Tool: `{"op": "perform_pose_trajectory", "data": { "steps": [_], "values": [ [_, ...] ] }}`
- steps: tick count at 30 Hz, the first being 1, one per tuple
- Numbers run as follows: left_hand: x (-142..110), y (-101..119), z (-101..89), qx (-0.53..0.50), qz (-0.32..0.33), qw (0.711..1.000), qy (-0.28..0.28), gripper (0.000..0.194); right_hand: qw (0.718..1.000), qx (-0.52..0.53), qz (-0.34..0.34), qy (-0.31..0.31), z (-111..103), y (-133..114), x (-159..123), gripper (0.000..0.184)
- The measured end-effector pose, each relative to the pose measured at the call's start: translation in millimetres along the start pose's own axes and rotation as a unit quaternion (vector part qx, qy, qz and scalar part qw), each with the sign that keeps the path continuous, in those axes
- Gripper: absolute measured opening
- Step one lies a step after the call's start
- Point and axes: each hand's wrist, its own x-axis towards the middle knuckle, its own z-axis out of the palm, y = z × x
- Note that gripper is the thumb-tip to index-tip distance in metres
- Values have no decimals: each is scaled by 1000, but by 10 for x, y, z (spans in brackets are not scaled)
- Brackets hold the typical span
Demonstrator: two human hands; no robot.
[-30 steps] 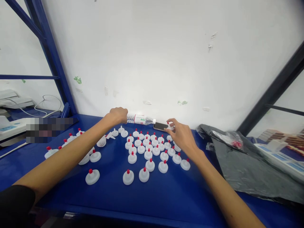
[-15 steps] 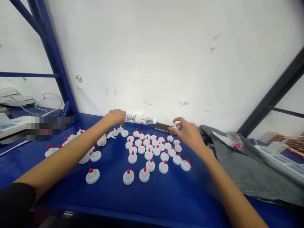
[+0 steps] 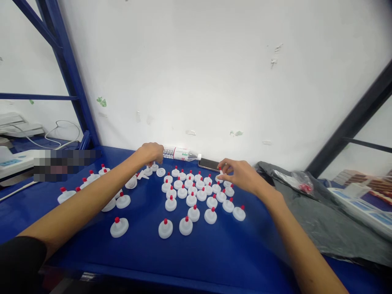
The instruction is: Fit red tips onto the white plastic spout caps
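Note:
My left hand is at the back of the blue table, its fingers curled downward beside the base of a water bottle. Just below it are white nozzle caps without red tips; what its fingertips pinch is hidden. My right hand pinches a white nozzle piece with a red tip, low over the back right of a group of white nozzle caps with red tips. Whether that piece touches the caps below, I cannot tell. More red-tipped caps stand at left, partly behind my left forearm.
A phone lies against the wall, between the bottle and my right hand. Dark plastic sheeting covers the right side, with a small clear bag on top. Blue frame posts and a white cable are at left.
My right hand has moved left and down, bringing the red-tipped piece from above the phone's right end to the caps. My left hand has barely shifted.

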Motion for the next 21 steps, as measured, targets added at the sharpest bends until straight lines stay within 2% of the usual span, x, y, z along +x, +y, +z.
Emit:
{"op": "perform_pose_trajectory", "data": {
  "steps": [5,11,21],
  "values": [
    [-109,56,-44,19,-9,1000,5,20,1000,-12,3,-14,27,-26,-18,21],
    [-103,72,-24,25,-11,1000,8,27,999,-20,14,-21,38,18,4,6],
    [-122,78,-27,21,-15,1000,7,28,999,-36,19,-35,95,64,26,5]
  ]
}}
